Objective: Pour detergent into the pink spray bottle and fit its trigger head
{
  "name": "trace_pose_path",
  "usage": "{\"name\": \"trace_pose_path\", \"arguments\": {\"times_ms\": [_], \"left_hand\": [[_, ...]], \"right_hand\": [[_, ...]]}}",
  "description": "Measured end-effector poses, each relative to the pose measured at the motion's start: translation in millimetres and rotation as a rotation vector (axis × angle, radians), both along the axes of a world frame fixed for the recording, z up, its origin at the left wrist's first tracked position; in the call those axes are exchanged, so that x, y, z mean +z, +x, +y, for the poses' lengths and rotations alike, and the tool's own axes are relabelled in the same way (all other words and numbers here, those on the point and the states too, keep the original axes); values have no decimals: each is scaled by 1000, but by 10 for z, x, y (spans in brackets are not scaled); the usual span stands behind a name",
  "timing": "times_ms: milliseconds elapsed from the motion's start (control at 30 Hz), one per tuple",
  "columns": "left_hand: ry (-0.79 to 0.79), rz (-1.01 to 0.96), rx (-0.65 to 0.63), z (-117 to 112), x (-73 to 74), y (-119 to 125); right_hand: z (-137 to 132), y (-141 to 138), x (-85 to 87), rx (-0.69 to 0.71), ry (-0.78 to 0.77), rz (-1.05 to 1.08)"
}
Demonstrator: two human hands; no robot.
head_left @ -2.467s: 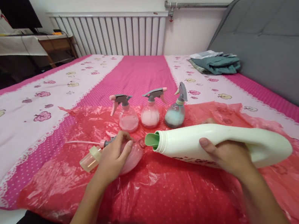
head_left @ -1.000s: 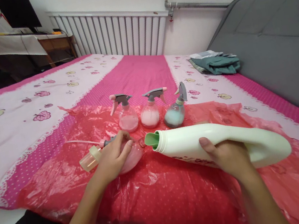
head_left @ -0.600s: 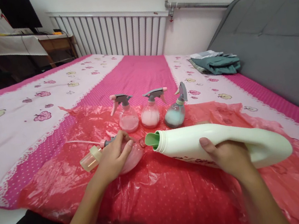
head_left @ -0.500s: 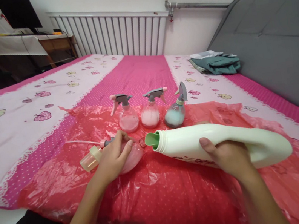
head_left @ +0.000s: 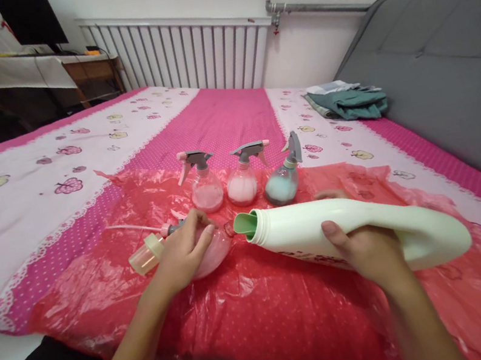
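While the left hand (head_left: 183, 252) wraps round a small pink bottle (head_left: 218, 251), the right hand (head_left: 363, 248) grips a big white jug (head_left: 303, 225) from below, near its middle. The small bottle lies tipped over on a red plastic sheet (head_left: 268, 317) on the bed. The jug is held almost flat just above the sheet. Its green spout (head_left: 245, 223) sits right at the small bottle's mouth, but I cannot tell if they touch.

The jug looks stiff and smooth. I think it is heavy if it is full, and it could slip. The thin handle part by the right hand looks like the best place to hold it. The small bottle looks light and thin, so it could roll or squash. It is best held round its fat belly.

The left hand hides most of the small bottle. The jug is not see-through, so I cannot see how full it is. A pale cap (head_left: 145, 255) and a thin tube (head_left: 131, 228) beside the left hand are hard to make out. Three spray bottles (head_left: 242, 181) stand in a row behind.
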State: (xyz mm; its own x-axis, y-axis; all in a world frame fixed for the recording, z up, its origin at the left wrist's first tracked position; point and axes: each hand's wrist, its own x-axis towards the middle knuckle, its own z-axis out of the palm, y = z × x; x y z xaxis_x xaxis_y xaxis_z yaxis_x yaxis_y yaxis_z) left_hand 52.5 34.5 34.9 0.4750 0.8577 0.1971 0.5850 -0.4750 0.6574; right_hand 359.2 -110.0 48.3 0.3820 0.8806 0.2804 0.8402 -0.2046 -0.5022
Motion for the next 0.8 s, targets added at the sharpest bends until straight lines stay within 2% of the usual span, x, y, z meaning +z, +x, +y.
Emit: {"name": "trace_pose_path", "arguments": {"times_ms": [100,300,433,567,800], "left_hand": [[-11,-22,-4,6,-19,-2],[-42,-61,-22,11,-42,-1],[-29,-20,-14,4,-13,2],[-24,-9,-7,1,-10,-6],[-22,-9,-3,0,-15,3]], "right_hand": [[6,9,-3,5,-11,-16],[-13,-63,-63,-94,49,-68],[-11,-137,16,-31,66,-12],[3,-94,78,-3,67,10],[6,11,26,-2,-15,-22]]}}
